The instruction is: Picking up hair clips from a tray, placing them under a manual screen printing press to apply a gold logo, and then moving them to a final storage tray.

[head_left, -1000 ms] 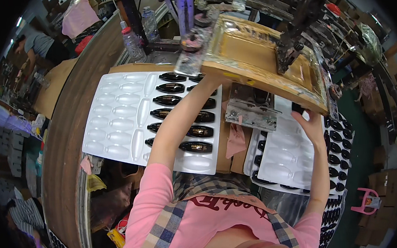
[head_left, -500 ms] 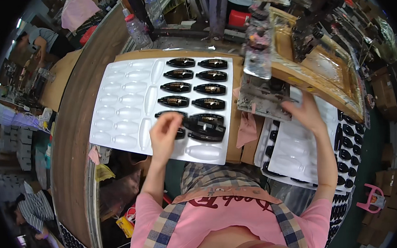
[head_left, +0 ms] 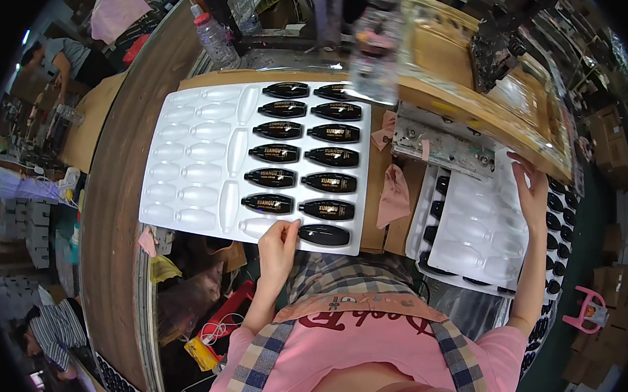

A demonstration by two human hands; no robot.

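A white moulded tray (head_left: 210, 167) lies in front of me, its right side holding two columns of glossy black bottle-shaped pieces (head_left: 329, 183), most with gold print. My left hand (head_left: 278, 251) is at the tray's near edge, thumb and fingers pinched at the narrow tip of the nearest black piece (head_left: 324, 234), which sits in its hollow. Further right, my right hand (head_left: 532, 192) is raised, its bent fingers at the lower edge of a wooden screen frame (head_left: 467, 101). That frame hangs tilted over a metal plate (head_left: 445, 139).
White trays (head_left: 470, 236) are stacked right of my lap, with more black pieces beneath and beside them. Pink cloth (head_left: 392, 194) hangs between the trays. A red-capped plastic jar (head_left: 216, 42) stands behind. Two people work at far left. A pink stool (head_left: 585, 309) is at right.
My left hand has moved down toward the tray's near edge, and the nearest hollow now holds a black piece. My right hand has shifted right, from the metal plate to the wooden frame, which has moved left.
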